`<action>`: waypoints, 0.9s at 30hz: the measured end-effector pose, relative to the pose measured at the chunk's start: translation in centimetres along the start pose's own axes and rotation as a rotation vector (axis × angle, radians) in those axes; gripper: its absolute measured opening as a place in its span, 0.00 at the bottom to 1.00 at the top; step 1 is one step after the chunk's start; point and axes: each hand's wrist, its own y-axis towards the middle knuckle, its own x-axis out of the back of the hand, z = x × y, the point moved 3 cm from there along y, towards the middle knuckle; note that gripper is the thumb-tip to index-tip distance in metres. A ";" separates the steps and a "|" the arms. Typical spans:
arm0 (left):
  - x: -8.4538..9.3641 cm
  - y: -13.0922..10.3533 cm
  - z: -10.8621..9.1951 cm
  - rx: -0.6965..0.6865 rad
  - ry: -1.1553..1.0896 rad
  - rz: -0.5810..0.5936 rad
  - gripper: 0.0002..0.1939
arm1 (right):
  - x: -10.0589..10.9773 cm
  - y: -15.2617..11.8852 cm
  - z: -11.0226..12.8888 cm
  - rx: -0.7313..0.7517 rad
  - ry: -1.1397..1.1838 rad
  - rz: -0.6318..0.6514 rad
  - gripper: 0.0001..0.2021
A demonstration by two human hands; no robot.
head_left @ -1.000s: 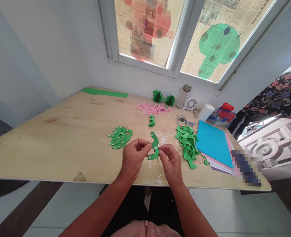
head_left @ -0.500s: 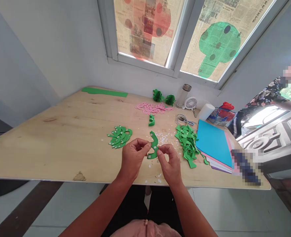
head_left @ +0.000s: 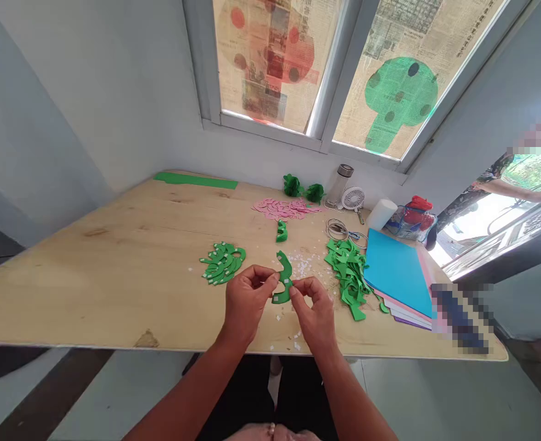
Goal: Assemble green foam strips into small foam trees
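Between my two hands is a curved green paper cutout, shaped like a 3, with small white squares stuck on it. My left hand pinches its left side between thumb and forefinger. On the right edge, my right hand grips it with thumb and fingertips. Just beyond lies a small stack of similar green cutouts. To the left is a fanned pile of green cutouts bearing white squares. Tiny white paper bits are scattered around my hands.
Green scraps and a stack of coloured sheets lie to the right. Pink cutouts, two green paper ornaments, a bottle and a small fan are at the back. A person's arm shows far right.
The view has tilted up slightly, so the table sits a little lower. Both hands keep hold of the green cutout, which has barely turned. The person at far right has shifted.
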 end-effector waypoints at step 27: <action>0.9 0.3 -0.6 0.018 0.018 0.326 0.13 | -0.3 0.4 -0.3 -0.368 0.485 0.082 0.10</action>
